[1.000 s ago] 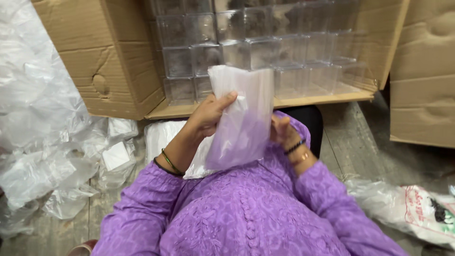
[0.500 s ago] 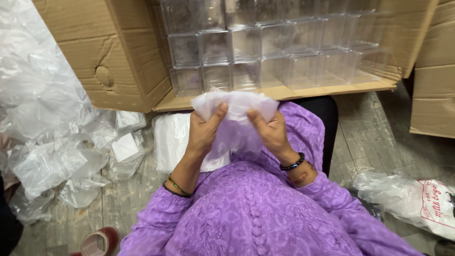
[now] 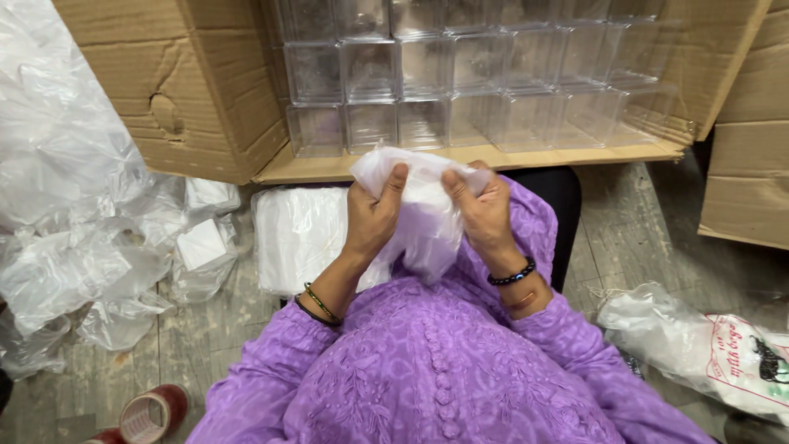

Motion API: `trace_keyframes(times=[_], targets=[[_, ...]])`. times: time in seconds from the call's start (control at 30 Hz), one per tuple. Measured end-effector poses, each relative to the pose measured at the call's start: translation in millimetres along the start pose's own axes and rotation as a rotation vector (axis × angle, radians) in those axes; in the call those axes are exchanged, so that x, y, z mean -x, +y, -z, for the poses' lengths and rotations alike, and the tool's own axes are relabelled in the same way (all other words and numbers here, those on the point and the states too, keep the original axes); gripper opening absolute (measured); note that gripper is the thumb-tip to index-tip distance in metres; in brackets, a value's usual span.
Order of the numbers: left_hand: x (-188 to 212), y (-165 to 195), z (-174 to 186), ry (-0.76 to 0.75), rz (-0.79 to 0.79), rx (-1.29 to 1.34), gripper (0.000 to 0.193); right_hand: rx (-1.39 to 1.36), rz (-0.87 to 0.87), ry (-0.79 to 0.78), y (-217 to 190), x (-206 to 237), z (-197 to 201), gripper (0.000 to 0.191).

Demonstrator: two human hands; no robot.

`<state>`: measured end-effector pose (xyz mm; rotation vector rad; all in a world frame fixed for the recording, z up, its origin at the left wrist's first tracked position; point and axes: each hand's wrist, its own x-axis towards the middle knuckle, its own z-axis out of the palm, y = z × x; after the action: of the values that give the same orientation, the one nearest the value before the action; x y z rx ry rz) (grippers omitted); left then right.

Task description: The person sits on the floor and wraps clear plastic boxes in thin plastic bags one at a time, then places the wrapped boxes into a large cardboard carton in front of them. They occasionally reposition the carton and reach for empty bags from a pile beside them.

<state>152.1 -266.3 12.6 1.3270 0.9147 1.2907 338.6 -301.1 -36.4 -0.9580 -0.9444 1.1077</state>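
A worn grey floor (image 3: 633, 222) holds an open cardboard box (image 3: 197, 90) stacked with clear plastic containers (image 3: 460, 74). In front, the left hand (image 3: 371, 215) and right hand (image 3: 485, 212) each pinch the top edge of 1 thin white plastic bag (image 3: 423, 222), held above the lap.

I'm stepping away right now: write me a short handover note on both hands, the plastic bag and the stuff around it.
Left hand: gripping the top edge of the thin clear plastic bag, thumb up on its rim.
Right hand: pinching the same top edge from the other side.
Bag: held up over the lap, rumpled, in front of the open cardboard carton of clear plastic boxes.
Nearby: flat stack of white bags on the floor to the left, loose plastic wrap further left, tape roll at lower left.
Done: bag picked up and in both hands.
Left: nothing visibly in the bag; boxes sit in the carton.
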Motion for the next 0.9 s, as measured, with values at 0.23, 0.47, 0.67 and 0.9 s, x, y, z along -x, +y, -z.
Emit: trace_keyframes(times=[0.23, 0.47, 0.67, 0.9], targets=[[-5.0, -11.1, 6.1, -0.095, 0.094, -0.09, 0.033, 0.63, 0.329, 0.347, -35.4, -61.7, 144.9, 0.056], [-5.4, 3.4, 15.5, -0.098, 0.341, 0.137, 0.027, 1.418, 0.148, 0.542, -72.3, -98.1, 279.7, 0.116], [-42.1, -25.6, 11.9, -0.308, 0.008, -0.102, 0.026, 1.225, -0.068, 0.509, -70.6, -110.7, 268.6, 0.12], [-148.7, -94.4, -108.2, -0.543, 0.545, -0.535, 0.027, 1.224, -0.051, 0.405, -97.5, -112.8, 258.4, 0.133]])
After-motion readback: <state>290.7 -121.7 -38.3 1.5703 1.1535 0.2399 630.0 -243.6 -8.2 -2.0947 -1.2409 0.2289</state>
